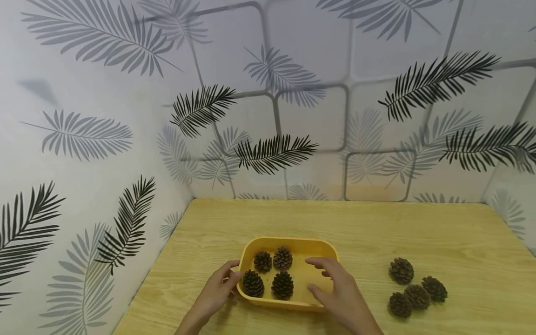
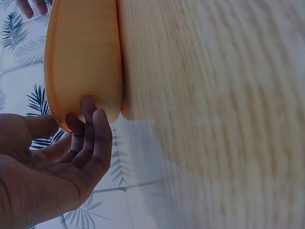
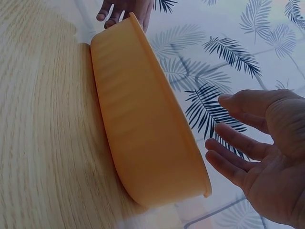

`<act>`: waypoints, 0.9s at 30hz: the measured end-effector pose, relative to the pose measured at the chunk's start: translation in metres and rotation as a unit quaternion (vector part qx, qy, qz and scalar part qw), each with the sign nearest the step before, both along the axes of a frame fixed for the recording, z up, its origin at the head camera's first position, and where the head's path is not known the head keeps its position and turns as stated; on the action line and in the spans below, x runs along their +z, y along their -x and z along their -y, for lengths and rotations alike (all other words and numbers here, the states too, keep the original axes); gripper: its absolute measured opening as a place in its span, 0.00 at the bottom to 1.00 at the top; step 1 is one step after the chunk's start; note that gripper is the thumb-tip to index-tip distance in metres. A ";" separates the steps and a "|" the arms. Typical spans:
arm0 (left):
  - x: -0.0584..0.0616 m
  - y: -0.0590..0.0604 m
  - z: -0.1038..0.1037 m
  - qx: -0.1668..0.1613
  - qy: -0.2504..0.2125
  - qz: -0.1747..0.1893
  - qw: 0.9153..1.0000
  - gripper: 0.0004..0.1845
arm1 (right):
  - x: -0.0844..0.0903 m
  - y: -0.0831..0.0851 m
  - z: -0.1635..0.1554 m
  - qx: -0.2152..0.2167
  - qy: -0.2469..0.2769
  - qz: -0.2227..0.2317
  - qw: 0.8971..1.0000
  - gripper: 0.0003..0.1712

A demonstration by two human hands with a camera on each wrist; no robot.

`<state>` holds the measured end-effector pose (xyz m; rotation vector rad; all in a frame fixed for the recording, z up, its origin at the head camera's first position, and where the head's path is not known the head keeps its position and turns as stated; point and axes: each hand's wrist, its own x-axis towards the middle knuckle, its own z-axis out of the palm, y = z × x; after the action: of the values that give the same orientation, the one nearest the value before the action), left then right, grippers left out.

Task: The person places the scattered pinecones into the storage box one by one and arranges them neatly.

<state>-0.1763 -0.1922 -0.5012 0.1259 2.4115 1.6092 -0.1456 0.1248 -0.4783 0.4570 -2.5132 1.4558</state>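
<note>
A yellow plastic tub (image 1: 301,304) stands on the table with several brown pine cones (image 1: 282,284) in its left half. At the tub's left end my left hand (image 1: 217,287) grips the rim, thumb at the edge and fingers against the outer wall. The left wrist view shows the fingers of this hand (image 2: 62,157) bent against the tub's side (image 2: 88,47). Over the right part of the tub hovers my right hand (image 1: 341,291), thumb and fingers spread apart with nothing between them. In the right wrist view that hand (image 3: 267,157) is apart from the tub wall (image 3: 138,109).
More pine cones (image 1: 416,296) lie in a loose group on the table to the right of the tub. The light wood-grain table (image 1: 201,232) meets a white wall (image 1: 310,121) with a leaf pattern at the back and on the left.
</note>
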 end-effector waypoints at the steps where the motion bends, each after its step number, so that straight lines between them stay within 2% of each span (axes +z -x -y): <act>1: 0.000 0.000 0.000 0.001 0.001 0.000 1.000 0.25 | 0.001 0.000 -0.001 -0.003 0.001 0.000 1.000 0.32; 21: 0.001 -0.001 -0.001 0.005 -0.014 0.012 1.000 0.25 | -0.001 -0.012 -0.029 -0.030 0.005 -0.002 1.000 0.32; 27: 0.000 0.000 0.000 -0.001 -0.013 0.008 1.000 0.27 | 0.001 -0.015 -0.039 -0.045 -0.012 -0.031 0.998 0.33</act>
<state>-0.1760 -0.1920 -0.5010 0.1197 2.3784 1.6356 -0.1308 0.1642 -0.4776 0.3816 -2.4712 1.3587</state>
